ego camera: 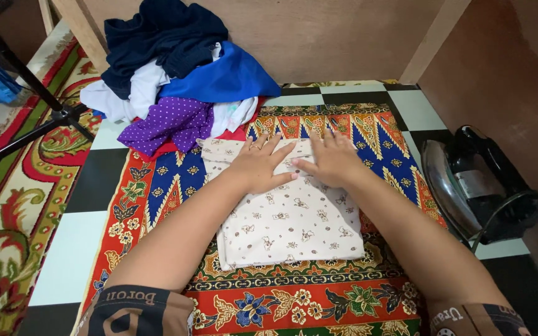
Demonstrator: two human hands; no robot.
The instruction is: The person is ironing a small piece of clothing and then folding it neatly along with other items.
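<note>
I keep my left hand [258,163] and right hand [333,160] flat, fingers spread, gripping nothing, pressing the folded white printed cloth [291,219] nearest the clothes pile [179,74]; even pressure should sharpen the crease.

Soft even light, sharp (edges bowed)

Two hands, the left hand [258,163] and the right hand [333,160], rest flat on one folded white printed cloth [291,227]. One patterned batik cloth [157,186], one pile of clothes [175,74], one iron [477,183] and one tripod [38,106] are present.
</note>
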